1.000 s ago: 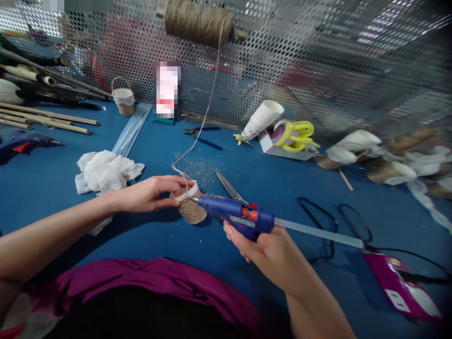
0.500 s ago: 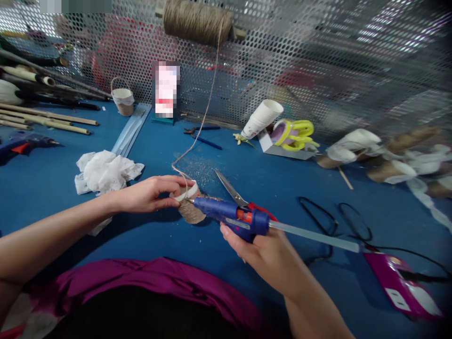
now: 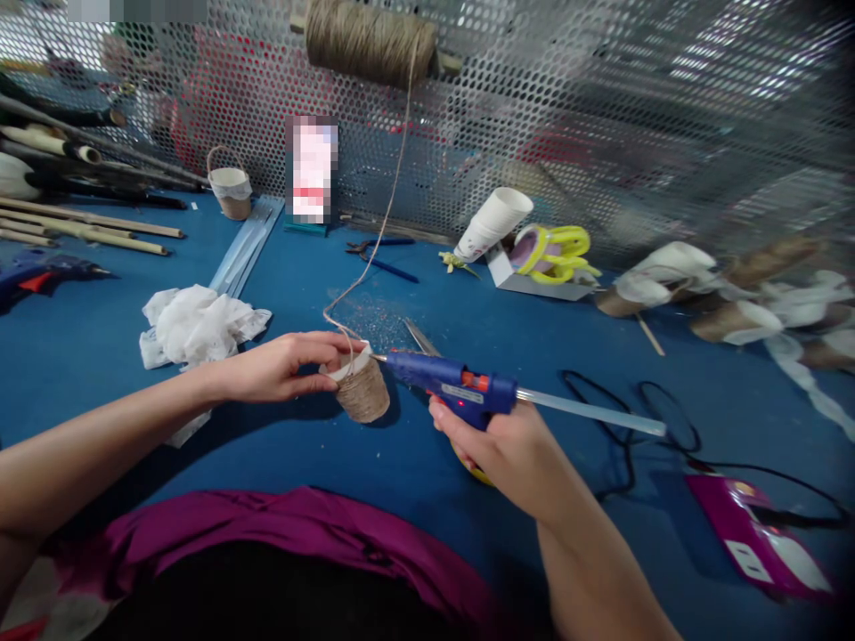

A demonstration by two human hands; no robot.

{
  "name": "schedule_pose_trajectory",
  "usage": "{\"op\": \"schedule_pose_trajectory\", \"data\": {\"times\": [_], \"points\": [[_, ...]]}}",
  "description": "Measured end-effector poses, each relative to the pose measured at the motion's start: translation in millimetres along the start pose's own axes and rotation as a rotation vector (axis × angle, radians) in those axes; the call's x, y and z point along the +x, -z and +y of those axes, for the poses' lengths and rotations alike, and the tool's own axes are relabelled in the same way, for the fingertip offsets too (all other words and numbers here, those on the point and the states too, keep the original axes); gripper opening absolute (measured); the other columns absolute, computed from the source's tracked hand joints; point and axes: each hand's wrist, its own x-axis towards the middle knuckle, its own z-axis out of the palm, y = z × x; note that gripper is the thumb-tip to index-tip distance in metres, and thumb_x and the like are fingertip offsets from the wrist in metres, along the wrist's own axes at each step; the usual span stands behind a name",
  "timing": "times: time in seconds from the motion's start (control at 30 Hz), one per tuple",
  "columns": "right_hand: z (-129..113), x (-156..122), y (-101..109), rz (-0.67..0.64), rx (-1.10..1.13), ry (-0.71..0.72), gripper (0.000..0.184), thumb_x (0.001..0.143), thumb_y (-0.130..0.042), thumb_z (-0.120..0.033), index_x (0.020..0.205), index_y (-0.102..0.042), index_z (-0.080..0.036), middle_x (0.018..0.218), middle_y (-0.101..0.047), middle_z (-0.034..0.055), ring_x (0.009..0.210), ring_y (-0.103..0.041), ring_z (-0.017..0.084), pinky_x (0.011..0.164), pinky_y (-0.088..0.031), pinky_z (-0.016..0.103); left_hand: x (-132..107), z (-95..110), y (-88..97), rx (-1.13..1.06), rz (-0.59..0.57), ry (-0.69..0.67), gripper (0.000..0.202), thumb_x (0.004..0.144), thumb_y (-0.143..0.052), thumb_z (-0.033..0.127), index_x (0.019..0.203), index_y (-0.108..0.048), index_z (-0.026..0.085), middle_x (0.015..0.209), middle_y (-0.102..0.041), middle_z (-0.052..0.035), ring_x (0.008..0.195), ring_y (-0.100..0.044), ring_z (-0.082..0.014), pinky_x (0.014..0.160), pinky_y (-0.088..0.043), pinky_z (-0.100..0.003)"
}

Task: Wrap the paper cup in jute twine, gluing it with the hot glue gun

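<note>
On the blue table (image 3: 100, 356), your right hand (image 3: 508, 454) is closed around the glue gun (image 3: 454, 387), whose nozzle is just beside the rim of the twine-wrapped cup (image 3: 364, 396). Your left hand (image 3: 280, 365) pinches that rim, fingers on top and thumb beneath.

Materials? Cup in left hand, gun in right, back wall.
Cup: looks like white paper, matte rim, side wound in coarse brown twine, likely jute.
Glue gun: blue moulded plastic, slight sheen; translucent stick at the rear.
Back panel: perforated sheet, probably metal, grey sheen, regular round holes.
</note>
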Motion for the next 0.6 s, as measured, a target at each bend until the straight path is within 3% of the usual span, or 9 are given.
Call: {"op": "schedule_pose_trajectory", "data": {"times": [0.3,0.47,0.6], "points": [[0.1,3.9,-0.6,0.003,0.052,-0.071,0.022,0.074,-0.053,-0.035,0.063,-0.06,-0.018,0.04,-0.054,-0.0014,0.037,-0.051,0.012,0.041,-0.043,0.024,0.8,1.3,0.7,0.004,0.001,0.001,0.011,0.086,-0.048,0.016,0.078,-0.054,0.012,0.126,-0.051,-0.0188,0.123,-0.045,-0.0224,0.096,-0.043,-0.035],[4.0,6.1,-3.5,-0.009,0.204,-0.144,0.022,0.074,-0.056,-0.037,0.07,-0.06,-0.016,0.042,-0.051,-0.0035,0.034,-0.047,0.011,0.037,-0.04,0.023,1.3,2.5,1.0,0.004,0.003,0.006,0.011,0.086,-0.048,0.017,0.077,-0.053,0.012,0.126,-0.051,-0.019,0.121,-0.047,-0.0217,0.095,-0.043,-0.035],[7.3,10.7,6.2,-0.02,0.379,-0.11,0.025,0.074,-0.059,-0.04,0.073,-0.062,-0.015,0.04,-0.046,-0.0057,0.036,-0.046,0.009,0.039,-0.039,0.023,0.5,2.5,0.4,-0.001,0.009,-0.001,0.013,0.086,-0.047,0.018,0.076,-0.053,0.012,0.125,-0.051,-0.0183,0.12,-0.047,-0.0216,0.095,-0.042,-0.035]]}}
